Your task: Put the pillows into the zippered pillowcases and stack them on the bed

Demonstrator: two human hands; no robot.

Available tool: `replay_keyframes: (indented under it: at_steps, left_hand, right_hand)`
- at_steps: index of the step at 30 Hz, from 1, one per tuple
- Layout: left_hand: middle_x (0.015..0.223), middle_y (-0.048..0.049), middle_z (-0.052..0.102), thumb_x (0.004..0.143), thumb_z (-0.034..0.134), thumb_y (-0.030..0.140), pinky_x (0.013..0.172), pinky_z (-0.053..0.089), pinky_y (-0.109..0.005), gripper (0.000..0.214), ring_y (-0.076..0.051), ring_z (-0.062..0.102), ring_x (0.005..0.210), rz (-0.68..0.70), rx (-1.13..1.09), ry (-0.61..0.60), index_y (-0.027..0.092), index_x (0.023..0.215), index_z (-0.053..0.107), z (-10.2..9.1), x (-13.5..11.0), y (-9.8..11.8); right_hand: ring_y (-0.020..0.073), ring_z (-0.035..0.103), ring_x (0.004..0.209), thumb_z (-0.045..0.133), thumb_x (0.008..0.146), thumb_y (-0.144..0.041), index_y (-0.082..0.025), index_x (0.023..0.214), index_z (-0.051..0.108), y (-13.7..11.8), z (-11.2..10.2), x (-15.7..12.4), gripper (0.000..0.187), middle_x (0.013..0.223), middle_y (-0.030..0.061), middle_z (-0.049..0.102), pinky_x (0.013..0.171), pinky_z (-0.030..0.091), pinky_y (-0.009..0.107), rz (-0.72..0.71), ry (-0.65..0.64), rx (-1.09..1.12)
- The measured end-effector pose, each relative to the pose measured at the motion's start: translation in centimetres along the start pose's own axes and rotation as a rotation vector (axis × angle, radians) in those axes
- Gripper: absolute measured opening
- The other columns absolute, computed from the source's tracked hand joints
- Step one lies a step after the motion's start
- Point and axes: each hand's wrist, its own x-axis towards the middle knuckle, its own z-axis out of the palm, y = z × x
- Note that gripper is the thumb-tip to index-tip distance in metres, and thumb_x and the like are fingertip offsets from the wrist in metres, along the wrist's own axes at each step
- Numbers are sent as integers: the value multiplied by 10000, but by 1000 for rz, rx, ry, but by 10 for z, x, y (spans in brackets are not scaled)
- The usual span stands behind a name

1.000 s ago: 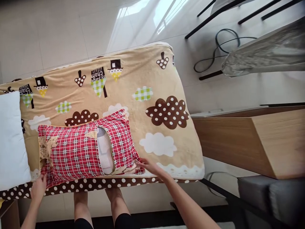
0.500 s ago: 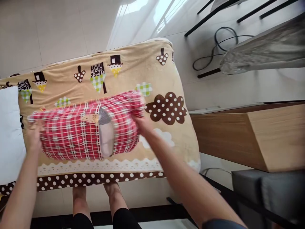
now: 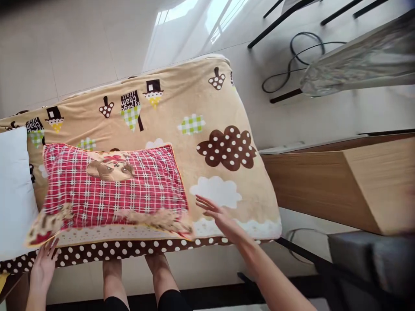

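A red plaid pillow (image 3: 110,198) with an orange edge and a printed animal face lies flat on the bed, which is covered with a beige patterned blanket (image 3: 181,95). My left hand (image 3: 45,258) is at the pillow's near left corner, fingers spread over the brown polka-dot border and holding nothing. To the right of the pillow, my right hand (image 3: 212,211) hovers with its fingers stretched out, apart from the pillow. A white pillow (image 3: 14,190) lies at the left, beside the plaid one.
A wooden cabinet (image 3: 311,185) stands at the bed's right end. Beyond it are a grey covered board (image 3: 359,60), a looped black cable (image 3: 288,69) on the tiled floor and black metal legs (image 3: 279,23). A grey padded seat (image 3: 366,263) is at lower right.
The plaid pillow, earlier gripped at both ends and bulging, now lies spread out with its printed face up. Both hands have let go; they are lower, the right one farther right.
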Motion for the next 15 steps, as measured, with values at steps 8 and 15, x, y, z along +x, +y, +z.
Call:
replay_keyframes:
  at_steps: [8,15]
  left_hand:
    - [1146,-95,682,794,613,590,886,568,-465,425,-299,625,1165,-274,-22,53,265,1067,626,41,91,-5]
    - [918,-98,663,889,449,555,801,551,-379,402,-250,652,919,13,90,209,173,944,562,117,109,27]
  right_hand:
    - [304,633,1175,645,716,-661,-283,1148,636,36,86,44,573,1160,85,728,967,505,502,182,107,299]
    - [232,698,710,745,631,-684,-235,851,701,-36,110,56,502,756,29,748,623,581,332,-6,246,419]
